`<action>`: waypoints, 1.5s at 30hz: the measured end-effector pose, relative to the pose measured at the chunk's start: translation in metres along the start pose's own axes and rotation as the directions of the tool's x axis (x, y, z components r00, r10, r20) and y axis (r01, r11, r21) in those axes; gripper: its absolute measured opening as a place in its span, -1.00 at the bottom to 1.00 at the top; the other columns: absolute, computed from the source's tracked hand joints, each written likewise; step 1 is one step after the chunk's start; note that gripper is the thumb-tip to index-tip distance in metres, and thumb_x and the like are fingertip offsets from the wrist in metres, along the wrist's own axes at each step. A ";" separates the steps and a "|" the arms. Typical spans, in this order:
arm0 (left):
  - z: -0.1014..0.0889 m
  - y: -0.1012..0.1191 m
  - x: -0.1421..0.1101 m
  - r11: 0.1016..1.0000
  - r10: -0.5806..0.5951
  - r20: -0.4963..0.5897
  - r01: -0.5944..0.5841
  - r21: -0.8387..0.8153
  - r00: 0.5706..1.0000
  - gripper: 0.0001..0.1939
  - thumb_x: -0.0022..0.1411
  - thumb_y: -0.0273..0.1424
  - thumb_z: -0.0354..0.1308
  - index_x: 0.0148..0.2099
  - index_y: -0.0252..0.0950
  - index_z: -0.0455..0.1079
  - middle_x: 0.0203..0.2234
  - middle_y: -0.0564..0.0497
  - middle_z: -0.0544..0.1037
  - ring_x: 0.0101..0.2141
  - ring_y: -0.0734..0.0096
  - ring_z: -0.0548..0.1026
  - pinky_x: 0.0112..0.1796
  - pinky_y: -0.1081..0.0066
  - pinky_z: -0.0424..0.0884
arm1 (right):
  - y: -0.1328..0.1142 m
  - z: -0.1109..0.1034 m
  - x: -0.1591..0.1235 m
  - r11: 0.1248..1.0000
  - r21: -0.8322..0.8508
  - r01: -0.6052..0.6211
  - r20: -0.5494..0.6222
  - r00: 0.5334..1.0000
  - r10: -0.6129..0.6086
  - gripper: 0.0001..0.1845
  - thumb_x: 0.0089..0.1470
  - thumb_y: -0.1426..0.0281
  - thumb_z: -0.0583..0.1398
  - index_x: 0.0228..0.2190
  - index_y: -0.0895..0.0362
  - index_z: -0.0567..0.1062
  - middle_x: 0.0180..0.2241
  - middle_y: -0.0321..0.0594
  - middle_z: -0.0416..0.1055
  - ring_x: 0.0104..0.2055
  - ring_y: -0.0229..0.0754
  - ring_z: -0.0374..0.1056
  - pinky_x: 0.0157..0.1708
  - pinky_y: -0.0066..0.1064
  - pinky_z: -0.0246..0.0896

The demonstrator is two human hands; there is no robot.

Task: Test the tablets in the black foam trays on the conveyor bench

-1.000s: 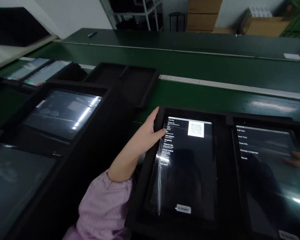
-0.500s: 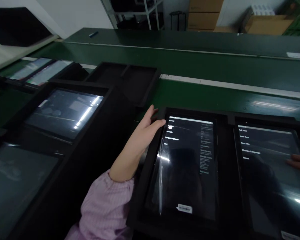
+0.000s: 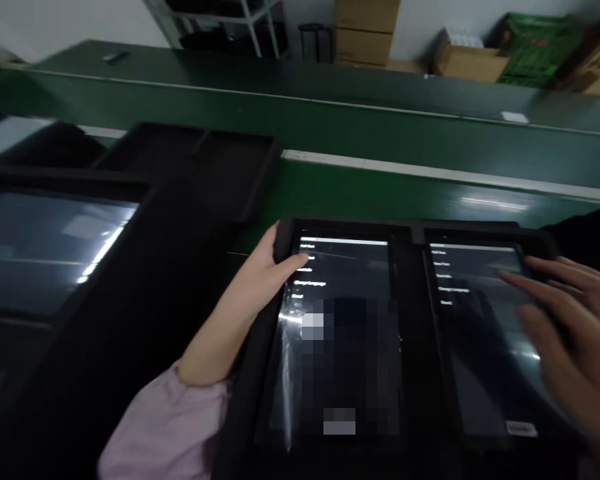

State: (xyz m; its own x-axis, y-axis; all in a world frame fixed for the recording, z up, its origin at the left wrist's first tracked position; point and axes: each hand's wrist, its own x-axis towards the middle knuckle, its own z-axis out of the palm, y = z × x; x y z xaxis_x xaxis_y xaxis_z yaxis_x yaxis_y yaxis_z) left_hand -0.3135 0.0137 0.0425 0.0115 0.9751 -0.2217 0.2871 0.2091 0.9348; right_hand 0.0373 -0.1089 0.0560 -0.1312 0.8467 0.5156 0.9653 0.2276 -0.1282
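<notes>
Showing a short menu in pale text, the left tablet [image 3: 360, 287] lies face up in the left compartment of a black tray [image 3: 417, 300], its lower screen partly blurred into blocks. The right tablet [image 3: 480, 347] lies in the right compartment, with a similar menu and a small label near its bottom edge.

The left hand [image 3: 265, 280], in a pink sleeve [image 3: 165, 427], reaches around the tray's upper left edge, thumb over the left tablet's screen edge; its grip is apart, thumb and fingers astride the rim. The right hand [image 3: 575, 320] is over the right tablet, its grip apart and fingers spread; whether a fingertip touches the glass I cannot tell.

To the left, another glossy tablet [image 3: 45, 260] sits in a dark holder, near a divided black tray [image 3: 230, 160] on the green counter [image 3: 325, 193]. Farther back are a white card [image 3: 515, 117], stacked cardboard boxes [image 3: 365, 33], a dark stool [image 3: 316, 30] and a green crate [image 3: 537, 47].
</notes>
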 end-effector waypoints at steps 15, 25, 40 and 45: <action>-0.006 0.020 -0.009 0.976 -0.168 0.072 0.177 -0.129 0.983 -0.23 0.15 -0.23 0.35 0.40 -0.08 0.34 0.24 -0.03 0.54 0.22 0.00 0.51 0.19 0.15 0.47 | -0.010 0.017 0.009 0.986 -0.011 -0.167 -0.008 0.986 0.167 -0.60 0.47 0.23 0.04 0.08 0.00 0.62 0.42 -0.03 0.17 0.53 0.43 -0.13 0.38 0.41 -0.01; 0.001 0.035 -0.021 0.978 -0.154 0.024 0.156 -0.141 0.988 -0.36 0.28 -0.32 0.28 0.39 -0.06 0.37 0.12 0.03 0.64 0.10 0.12 0.62 0.14 0.17 0.55 | -0.009 0.017 0.006 0.986 0.029 -0.164 -0.014 0.986 0.164 -0.60 0.48 0.25 0.05 -0.01 -0.03 0.68 0.32 -0.12 0.36 0.47 0.29 0.07 0.31 0.26 0.23; -0.001 0.034 -0.022 0.975 -0.181 -0.018 0.177 -0.135 0.983 -0.41 0.26 -0.38 0.25 0.33 -0.02 0.44 0.05 0.06 0.67 0.08 0.15 0.64 0.19 0.14 0.51 | -0.011 0.021 0.005 0.991 0.020 -0.130 0.052 0.990 0.129 -0.57 0.48 0.23 0.02 0.04 0.02 0.66 0.35 -0.01 0.28 0.47 0.36 0.02 0.32 0.44 0.10; -0.001 0.037 -0.022 0.970 -0.207 -0.021 0.203 -0.130 0.978 -0.38 0.27 -0.39 0.25 0.36 -0.04 0.40 0.10 0.05 0.65 0.11 0.14 0.61 0.20 0.15 0.50 | -0.009 0.025 0.005 0.992 0.014 -0.124 0.086 0.989 0.123 -0.56 0.48 0.20 0.02 0.11 -0.01 0.62 0.37 -0.04 0.24 0.48 0.34 -0.01 0.37 0.49 -0.01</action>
State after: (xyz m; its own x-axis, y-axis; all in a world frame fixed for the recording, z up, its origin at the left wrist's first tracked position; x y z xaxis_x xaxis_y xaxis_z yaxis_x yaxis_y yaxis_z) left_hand -0.3043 0.0006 0.0825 -0.0685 0.9119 -0.4047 0.1560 0.4105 0.8984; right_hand 0.0220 -0.0949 0.0384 -0.0305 0.9063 0.4215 0.9709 0.1271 -0.2029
